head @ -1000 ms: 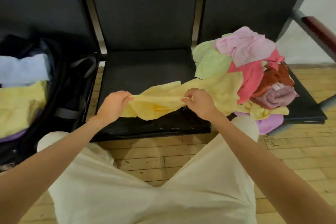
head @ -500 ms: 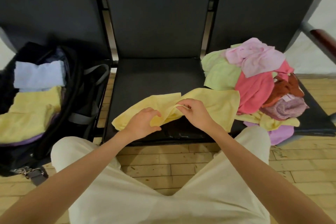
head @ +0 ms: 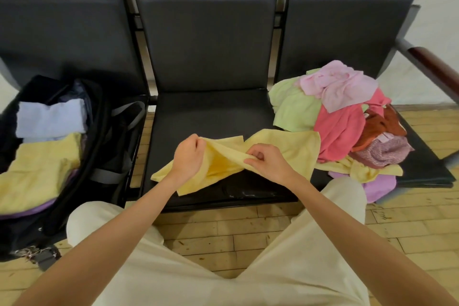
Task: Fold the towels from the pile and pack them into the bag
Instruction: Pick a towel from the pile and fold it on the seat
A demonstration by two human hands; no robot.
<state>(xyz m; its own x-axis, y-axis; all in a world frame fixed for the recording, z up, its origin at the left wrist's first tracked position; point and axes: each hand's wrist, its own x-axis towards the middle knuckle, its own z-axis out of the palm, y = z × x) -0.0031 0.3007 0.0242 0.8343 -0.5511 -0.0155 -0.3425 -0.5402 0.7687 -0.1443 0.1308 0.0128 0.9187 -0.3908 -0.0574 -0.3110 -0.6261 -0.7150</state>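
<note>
Fingers (head: 250, 162) of the right hand (head: 269, 164) were curled and pinched a raised fold of the yellow towel (head: 293, 149); the left hand (head: 187, 156) was closed in a fist round the same towel's upper edge, so the cloth hung gathered between the two hands over the front of the middle seat (head: 211, 112).

Row of black padded seats: three in view, joined, with a dark wooden armrest (head: 432, 67) at the far right.

Floor (head: 248, 233): pale wooden boards (scuffed and speckled).

Person: bare forearms and cream trousers (head: 223, 281), knees close to the seat front.

Bag (head: 99, 146): black, open, on the left seat, with grey straps. Inside lay a folded yellow piece (head: 37, 171) over a purple layer (head: 37, 208), with a folded pale blue piece (head: 49, 119) behind them.

Pile (head: 347, 126): loose towels on the right seat, well apart from the bag. Contents: light green (head: 295, 107), pale pink (head: 335, 84) on top, coral pink (head: 340, 131), rust orange (head: 382, 124), mauve speckled (head: 385, 151), a second yellow (head: 360, 171), and lilac (head: 380, 186) hanging over the seat edge. The held towel's right end touched the pile.

Labels: a small pale tag (head: 384, 137) showed among the rust and mauve cloth; any writing on it was too small to read. No brand legible on the bag.
</note>
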